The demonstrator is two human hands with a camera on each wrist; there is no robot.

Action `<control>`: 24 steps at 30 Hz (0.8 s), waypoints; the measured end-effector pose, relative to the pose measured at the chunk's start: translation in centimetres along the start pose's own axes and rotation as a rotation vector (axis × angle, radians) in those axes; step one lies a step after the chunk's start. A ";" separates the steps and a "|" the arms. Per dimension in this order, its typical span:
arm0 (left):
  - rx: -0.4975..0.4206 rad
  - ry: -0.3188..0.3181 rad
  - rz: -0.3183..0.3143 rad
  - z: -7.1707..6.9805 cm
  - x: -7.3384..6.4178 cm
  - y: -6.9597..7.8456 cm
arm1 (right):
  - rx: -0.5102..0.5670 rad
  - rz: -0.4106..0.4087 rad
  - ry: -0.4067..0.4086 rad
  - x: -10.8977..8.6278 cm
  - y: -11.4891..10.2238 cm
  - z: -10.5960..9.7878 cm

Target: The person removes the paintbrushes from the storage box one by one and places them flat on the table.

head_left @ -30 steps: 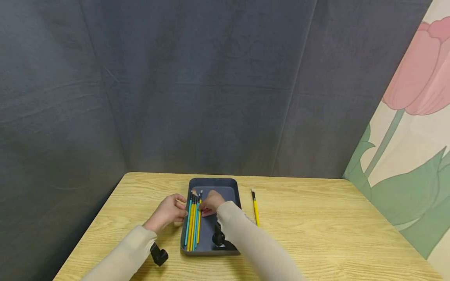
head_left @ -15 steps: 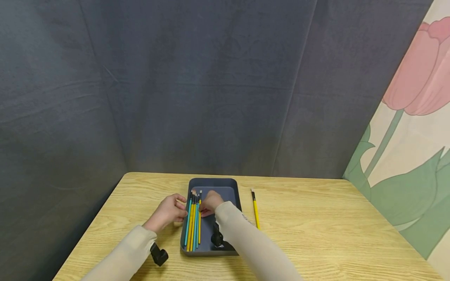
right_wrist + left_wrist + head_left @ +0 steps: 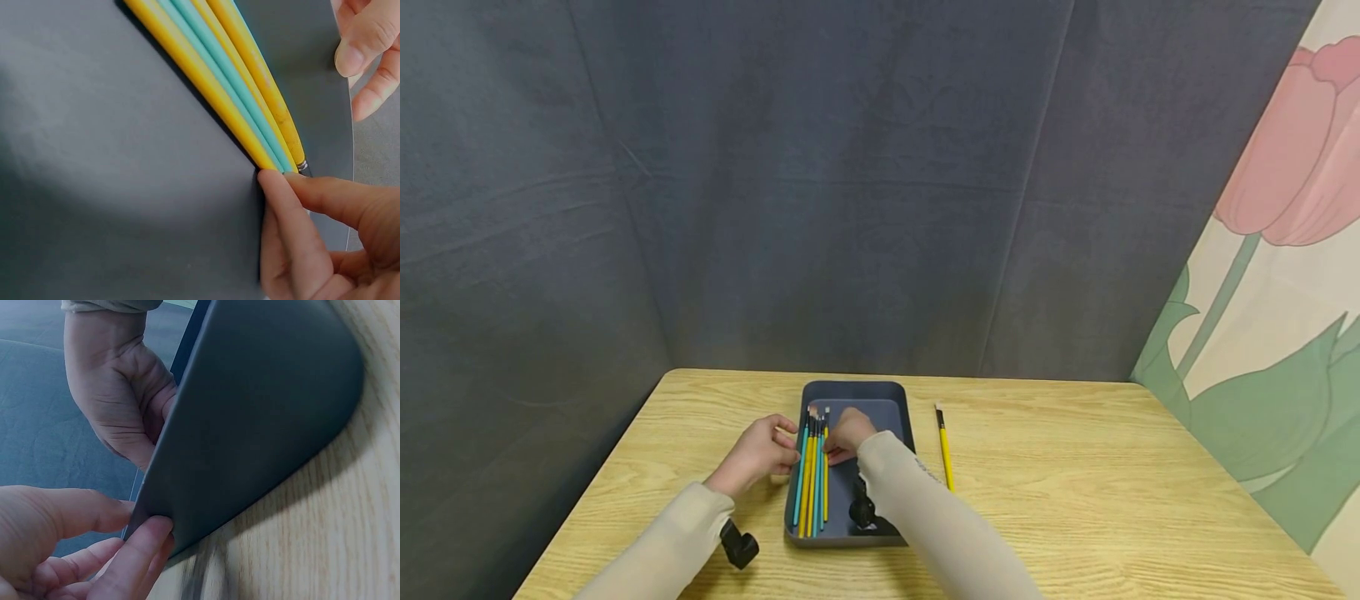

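A dark grey rectangular tray (image 3: 853, 388) lies on the table, with several yellow and turquoise paintbrushes (image 3: 808, 487) side by side along its left wall, bristles pointing away. My left hand (image 3: 758, 451) pinches the tray's left rim, thumb over the edge and fingers against the outer wall (image 3: 250, 412) in the left wrist view. Inside the tray, my right hand (image 3: 852, 432) pinches the rightmost yellow paintbrush (image 3: 200, 87) near its metal ferrule, which the fingertips hide. Right of the tray, a single yellow paintbrush (image 3: 945, 450) lies on the wood, its lower end behind the right sleeve.
The wooden table (image 3: 1075, 483) extends far to the right of the tray. A dark grey curtain (image 3: 850, 192) hangs behind its back edge, and a tulip-patterned cloth (image 3: 1270, 375) hangs at the right. Each wrist bears a small black camera (image 3: 740, 546).
The rightmost yellow paintbrush has straightened slightly, its lower end shifting a little right. My right hand and sleeve have moved slightly left; the left hand keeps its place on the rim.
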State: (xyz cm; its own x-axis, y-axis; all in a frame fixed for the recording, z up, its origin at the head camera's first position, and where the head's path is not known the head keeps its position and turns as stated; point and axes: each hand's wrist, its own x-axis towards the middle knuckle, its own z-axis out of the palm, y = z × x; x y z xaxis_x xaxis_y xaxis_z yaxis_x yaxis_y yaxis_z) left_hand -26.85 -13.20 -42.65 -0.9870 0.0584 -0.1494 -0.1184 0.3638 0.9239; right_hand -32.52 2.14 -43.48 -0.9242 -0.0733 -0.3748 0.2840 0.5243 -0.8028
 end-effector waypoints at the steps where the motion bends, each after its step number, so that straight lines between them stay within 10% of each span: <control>1: 0.002 0.001 -0.002 0.0 0.0 0.0 | 0.001 -0.001 -0.001 0.0 0.0 0.0; 24: -0.004 -0.005 0.002 0.0 0.0 -0.1 | -0.083 -0.011 -0.017 -0.9 -0.8 -0.4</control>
State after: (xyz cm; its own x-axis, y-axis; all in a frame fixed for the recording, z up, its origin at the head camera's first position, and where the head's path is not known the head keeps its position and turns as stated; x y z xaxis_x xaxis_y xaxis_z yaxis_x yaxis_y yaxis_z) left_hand -26.84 -13.28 -42.73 -0.9867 0.0640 -0.1492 -0.1166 0.3603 0.9255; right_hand -31.99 2.09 -42.31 -0.9226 -0.0930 -0.3745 0.2511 0.5922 -0.7656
